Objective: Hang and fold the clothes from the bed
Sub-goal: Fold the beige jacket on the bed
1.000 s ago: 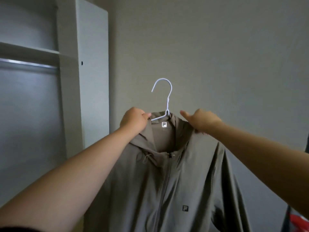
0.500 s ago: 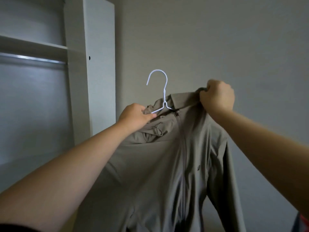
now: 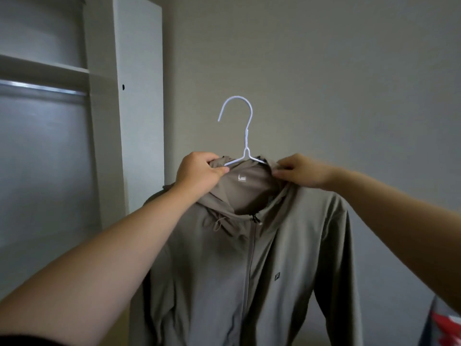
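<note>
A taupe zip-up hooded jacket (image 3: 252, 265) hangs in front of me on a white wire hanger (image 3: 245, 136), whose hook points up and left. My left hand (image 3: 199, 174) grips the jacket's left shoulder and the hanger's arm together. My right hand (image 3: 301, 172) pinches the collar and hood fabric on the right side. The zip is closed below the open neck, where a small white label shows. The hanger's shoulders are hidden inside the jacket.
An open white wardrobe stands at the left, with a metal hanging rail (image 3: 42, 87) under a shelf (image 3: 45, 67) and a white side panel (image 3: 139, 101). A plain grey wall is behind. Something red and white (image 3: 446, 328) shows at the bottom right corner.
My right hand has come down from its raised grip on the collar to the right side of the neck. The jacket now faces me squarely with the neck open.
</note>
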`<state>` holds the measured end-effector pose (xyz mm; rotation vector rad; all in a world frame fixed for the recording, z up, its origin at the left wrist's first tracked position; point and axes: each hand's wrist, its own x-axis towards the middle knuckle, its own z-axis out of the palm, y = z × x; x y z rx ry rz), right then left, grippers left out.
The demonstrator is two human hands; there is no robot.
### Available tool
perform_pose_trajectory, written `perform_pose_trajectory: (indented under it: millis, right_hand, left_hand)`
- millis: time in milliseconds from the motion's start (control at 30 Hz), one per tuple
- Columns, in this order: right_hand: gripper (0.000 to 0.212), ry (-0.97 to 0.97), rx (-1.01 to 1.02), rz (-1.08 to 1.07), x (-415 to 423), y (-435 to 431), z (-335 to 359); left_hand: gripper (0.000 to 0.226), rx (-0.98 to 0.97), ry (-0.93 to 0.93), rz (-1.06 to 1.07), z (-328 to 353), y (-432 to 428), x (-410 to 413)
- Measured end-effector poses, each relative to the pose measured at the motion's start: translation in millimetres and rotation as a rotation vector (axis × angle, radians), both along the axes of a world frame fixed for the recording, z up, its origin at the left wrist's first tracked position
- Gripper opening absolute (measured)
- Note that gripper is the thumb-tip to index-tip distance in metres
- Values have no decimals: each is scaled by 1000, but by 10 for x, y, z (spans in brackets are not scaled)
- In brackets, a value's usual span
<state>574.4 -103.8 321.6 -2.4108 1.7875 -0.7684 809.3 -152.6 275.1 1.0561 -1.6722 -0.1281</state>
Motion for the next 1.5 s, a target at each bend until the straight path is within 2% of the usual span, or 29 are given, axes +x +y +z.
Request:
perform_pose_trajectory:
  millis: [33, 100, 133, 233, 267, 333, 367, 433, 500, 567, 633, 700, 733, 767, 800, 867, 900, 967, 1000, 1033, 1100, 1133, 1167, 1233, 1267, 1333, 1367, 1433, 1500]
  right_hand:
    - [36, 60, -36, -48, 11, -17, -41]
    - [41, 43, -159, -137, 7, -76, -133]
    - [38, 2, -218, -188, 3, -100, -189]
    - [34, -107, -341, -338, -29, -143, -367]
    - [35, -122, -374, -366, -33, -146, -421]
    - [32, -144, -441, -390, -2, -151, -501]
    - [28, -147, -466, -386, 32, -163, -532]
    - [24, -144, -497, -353, 146, -182, -582]
    - [24, -141, -530, -296, 290, -209, -620]
    - [25, -153, -574, -246, 439, -228, -630]
    - [25, -186, -607, -227, 559, -270, -616]
    - [22, -211, -617, -227, 662, -312, -586]
    - [21, -218, -624, -226, 705, -333, -570]
    - [19, -224, -631, -220, 751, -357, -554]
    - [18, -227, -636, -213, 807, -380, -537]
    - [16, -234, -630, -196, 897, -414, -509]
    - [17, -234, -618, -172, 958, -428, -493]
    - [18, -207, -578, -113, 1062, -440, -466]
    - [20, -179, -562, -78, 1103, -443, -456]
    - [23, -144, -550, -35, 1133, -442, -452]
    - [33, -62, -527, 53, 1172, -435, -453]
    - [37, -32, -513, 86, 1188, -433, -451]
    - [40, -16, -497, 102, 1209, -427, -444]
    - [41, -23, -479, 92, 1254, -412, -398]
    - [42, -46, -484, 80, 1272, -406, -365]
    - [45, -85, -484, 45, 1274, -400, -295]
    - [45, -85, -478, 21, 1253, -404, -269]
    - [45, -90, -473, -16, 1182, -408, -245]
    - [43, -137, -478, -49, 1117, -392, -234]
  left_hand:
    - [18, 9, -15, -15, 15, 7, -35]
    - [7, 15, -59, -30, 29, 20, -72]
    - [20, -27, -103, 19, 34, 6, -61]
    - [32, -154, -173, 375, 39, 5, 78]
    - [36, -70, -143, 456, 25, 13, 143]
    - [57, 286, -132, 528, -11, 21, 253]
    - [65, 469, -105, 472, -29, 31, 288]
    - [62, 695, 125, 207, -26, 49, 317]
    - [43, 721, 449, -11, 12, 52, 336]
    - [30, 654, 569, -33, 89, 16, 421]
    - [33, 552, 374, 160, 185, -8, 555]
    - [48, 461, -15, 512, 241, -9, 723]
    - [56, 470, -117, 618, 259, 13, 799]
    - [63, 533, -121, 622, 272, 29, 880]
    - [64, 623, -10, 515, 276, 41, 952]
    - [50, 794, 426, 122, 289, 96, 1006]
    - [40, 799, 635, -33, 292, 133, 1031]
    - [21, 733, 876, -105, 294, 122, 1063]
    - [17, 705, 881, -40, 310, 109, 1078]
    - [15, 650, 793, 71, 335, 96, 1112]
    - [5, 440, 394, 390, 409, 67, 1184]
    - [15, 274, 189, 526, 462, 77, 1214]
    - [22, 101, 38, 598, 497, 114, 1231]
    - [24, -129, -91, 618, 515, 158, 1237]
    - [25, -92, -192, 591, 496, 133, 1208]
    - [30, 222, -374, 468, 389, 29, 1192]
    - [32, 370, -376, 420, 355, 6, 1217]
    - [39, 445, -341, 404, 287, -27, 1301]
    - [59, 446, -359, 369, 217, -24, 1292]
